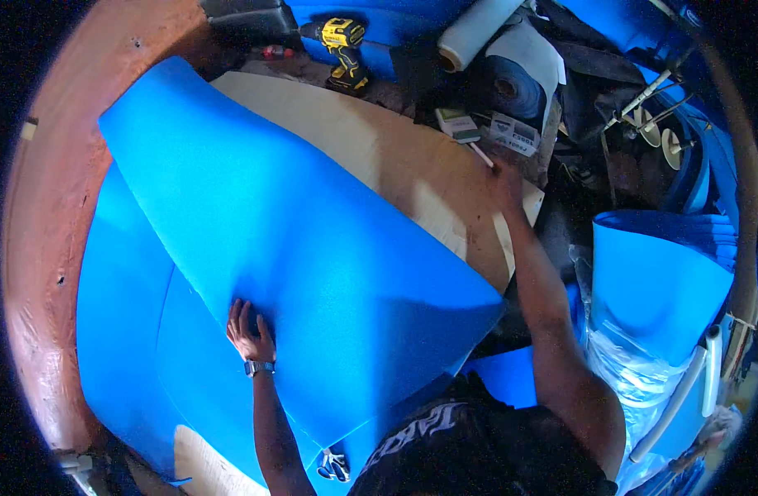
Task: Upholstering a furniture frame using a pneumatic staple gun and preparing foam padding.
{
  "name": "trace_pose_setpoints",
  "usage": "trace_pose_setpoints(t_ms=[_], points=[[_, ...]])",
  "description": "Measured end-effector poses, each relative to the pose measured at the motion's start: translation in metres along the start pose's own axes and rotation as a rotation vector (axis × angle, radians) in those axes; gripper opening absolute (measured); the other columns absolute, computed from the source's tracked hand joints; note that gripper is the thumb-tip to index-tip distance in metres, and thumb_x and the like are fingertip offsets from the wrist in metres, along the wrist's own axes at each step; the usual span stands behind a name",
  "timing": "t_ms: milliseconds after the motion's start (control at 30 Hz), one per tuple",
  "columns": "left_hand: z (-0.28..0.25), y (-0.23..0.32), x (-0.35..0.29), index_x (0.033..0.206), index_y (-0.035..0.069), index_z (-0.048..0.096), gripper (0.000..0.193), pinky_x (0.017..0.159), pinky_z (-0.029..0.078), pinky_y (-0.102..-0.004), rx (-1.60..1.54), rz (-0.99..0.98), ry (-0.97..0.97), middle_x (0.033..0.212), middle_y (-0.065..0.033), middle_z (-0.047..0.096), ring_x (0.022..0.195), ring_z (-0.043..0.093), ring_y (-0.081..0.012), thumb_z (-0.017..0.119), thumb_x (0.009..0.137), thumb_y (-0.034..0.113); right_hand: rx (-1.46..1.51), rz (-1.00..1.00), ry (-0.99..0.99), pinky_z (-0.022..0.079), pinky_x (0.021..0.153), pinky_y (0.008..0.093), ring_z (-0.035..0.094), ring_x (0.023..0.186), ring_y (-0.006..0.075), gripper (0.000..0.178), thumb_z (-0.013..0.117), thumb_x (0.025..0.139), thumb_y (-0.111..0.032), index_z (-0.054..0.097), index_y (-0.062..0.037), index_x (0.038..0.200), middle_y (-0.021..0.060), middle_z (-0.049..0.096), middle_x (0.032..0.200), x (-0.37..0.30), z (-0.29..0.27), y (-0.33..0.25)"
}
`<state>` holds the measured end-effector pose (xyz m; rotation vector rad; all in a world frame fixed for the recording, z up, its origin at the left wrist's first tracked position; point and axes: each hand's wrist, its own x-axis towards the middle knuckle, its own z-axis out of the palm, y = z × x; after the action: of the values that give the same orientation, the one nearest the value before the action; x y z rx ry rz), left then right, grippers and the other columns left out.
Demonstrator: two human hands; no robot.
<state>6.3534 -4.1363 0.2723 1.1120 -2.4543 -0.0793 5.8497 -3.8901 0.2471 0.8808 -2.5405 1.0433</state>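
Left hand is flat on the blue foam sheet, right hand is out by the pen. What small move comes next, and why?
Probably close the right hand on the white pen: its fingertips sit right at the pen's near end on the board, while the left hand presses flat on the blue foam sheet, keeping it still.

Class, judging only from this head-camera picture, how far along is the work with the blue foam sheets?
Done: a blue foam sheet lies spread over a tan board, with more blue sheets beneath. In hand: the left hand presses flat on the sheet while the right hand reaches to a thin white stick-like tool. Left: no marks or cuts show; the cordless drill stands untouched.
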Motion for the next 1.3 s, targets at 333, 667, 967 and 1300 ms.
trace_pose_setpoints(t_ms=[333,667,967,1300], points=[[0.006,0.088,0.029,0.106,0.002,0.052,0.033,0.08,0.042,-0.034,-0.479,-0.019,0.079,0.105,-0.0116,0.054,0.095,0.052,-0.0237,0.06,0.076,0.013,1.195,0.616,-0.453,0.044,0.058,0.024,0.053,0.064,0.0092,0.027,0.057,0.081,-0.017,0.057,0.0026,0.1,0.0046,0.06,0.076,-0.11,-0.081,-0.092],[0.054,0.217,0.057,0.107,0.013,0.046,0.027,0.054,0.048,-0.0344,-2.053,-0.827,-0.592,0.079,-0.0028,0.054,0.068,0.056,-0.0174,0.047,0.086,0.031,0.937,0.311,-0.707,0.046,0.068,0.0246,0.056,0.079,0.0093,0.032,0.059,0.078,-0.011,0.054,-0.0021,0.108,0.0059,0.061,0.087,-0.075,-0.051,-0.137],[0.077,0.196,0.043,0.115,0.014,0.041,0.034,0.067,0.052,-0.0448,-2.385,-0.713,-0.844,0.095,-0.0117,0.056,0.082,0.059,-0.0281,0.035,0.09,0.036,0.073,0.155,-0.195,0.045,0.063,0.0311,0.059,0.071,0.0191,0.016,0.061,0.073,-0.015,0.061,-0.0062,0.087,0.0104,0.061,0.079,0.07,0.015,0.032],[0.083,0.21,0.045,0.119,0.014,0.039,0.034,0.072,0.05,-0.0459,-2.457,-0.649,-0.915,0.1,-0.0144,0.055,0.089,0.058,-0.0303,0.035,0.09,0.033,0.18,0.261,-0.25,0.044,0.059,0.0307,0.057,0.066,0.019,0.026,0.064,0.071,-0.028,0.061,-0.0044,0.08,0.0072,0.059,0.071,0.07,0.059,0.084]])
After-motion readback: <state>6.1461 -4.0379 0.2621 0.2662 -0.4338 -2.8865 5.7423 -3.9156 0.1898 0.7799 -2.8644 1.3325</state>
